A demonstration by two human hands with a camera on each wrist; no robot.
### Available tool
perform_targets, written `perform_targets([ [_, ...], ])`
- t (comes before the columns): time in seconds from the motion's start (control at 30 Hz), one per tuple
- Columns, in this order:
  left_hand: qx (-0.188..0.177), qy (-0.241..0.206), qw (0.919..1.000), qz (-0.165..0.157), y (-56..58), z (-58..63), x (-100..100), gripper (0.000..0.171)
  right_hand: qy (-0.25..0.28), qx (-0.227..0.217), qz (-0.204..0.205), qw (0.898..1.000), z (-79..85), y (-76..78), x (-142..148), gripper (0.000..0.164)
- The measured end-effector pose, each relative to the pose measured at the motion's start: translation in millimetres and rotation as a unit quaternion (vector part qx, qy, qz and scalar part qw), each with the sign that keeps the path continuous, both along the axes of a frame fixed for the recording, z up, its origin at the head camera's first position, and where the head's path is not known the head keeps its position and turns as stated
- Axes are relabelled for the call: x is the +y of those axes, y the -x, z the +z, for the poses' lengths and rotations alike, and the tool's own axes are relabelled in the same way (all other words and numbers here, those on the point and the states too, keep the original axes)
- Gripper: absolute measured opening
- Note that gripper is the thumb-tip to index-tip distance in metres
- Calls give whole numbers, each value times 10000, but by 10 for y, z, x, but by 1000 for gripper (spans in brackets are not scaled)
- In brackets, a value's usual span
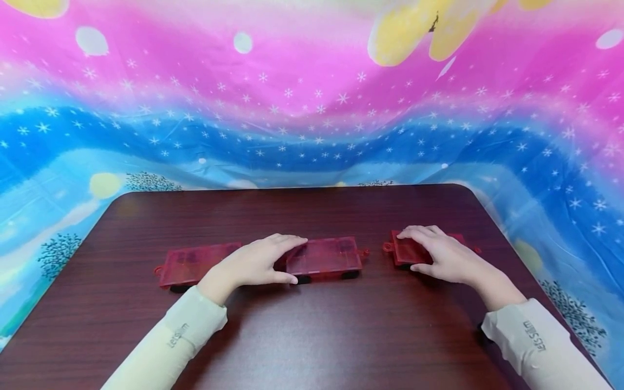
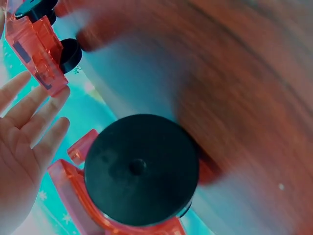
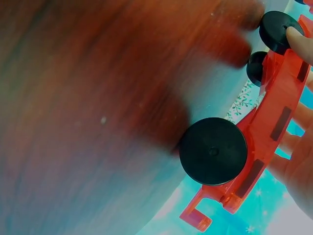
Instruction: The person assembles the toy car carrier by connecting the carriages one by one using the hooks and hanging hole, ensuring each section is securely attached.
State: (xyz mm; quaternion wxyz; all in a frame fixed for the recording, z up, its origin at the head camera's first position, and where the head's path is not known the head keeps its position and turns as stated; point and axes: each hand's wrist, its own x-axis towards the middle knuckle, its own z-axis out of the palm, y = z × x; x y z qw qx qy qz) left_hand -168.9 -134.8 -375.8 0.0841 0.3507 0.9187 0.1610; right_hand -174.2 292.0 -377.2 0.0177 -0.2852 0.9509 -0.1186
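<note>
Three see-through red toy wagons with black wheels stand in a row on the table. The left hand [image 1: 258, 261] spans the left end of the middle wagon [image 1: 326, 257], thumb by its near wheel and fingertips at the far edge. That hand also hides part of the left wagon [image 1: 192, 265]. On the right, the right hand [image 1: 441, 254] grips the right wagon [image 1: 407, 252] from above. Its thumb [image 3: 298, 41] lies against a black wheel [image 3: 276, 32], the other fingers on the far side. A gap separates the middle wagon's right coupling [image 1: 364, 252] from the right wagon's coupling loop [image 1: 388, 247].
The dark brown wooden table [image 1: 312, 330] extends in front of the wagons towards the viewer. Behind it and along its sides hangs a pink and blue patterned cloth [image 1: 302, 108]. Another coupling loop [image 1: 158, 271] sticks out at the left wagon's outer end.
</note>
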Motion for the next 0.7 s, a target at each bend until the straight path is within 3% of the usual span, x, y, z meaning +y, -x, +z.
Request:
perform_targets([
  [0.7,-265,-32,9996,-14,46,16,46,81,73,-34,5,10000,58,-61,-72,67],
])
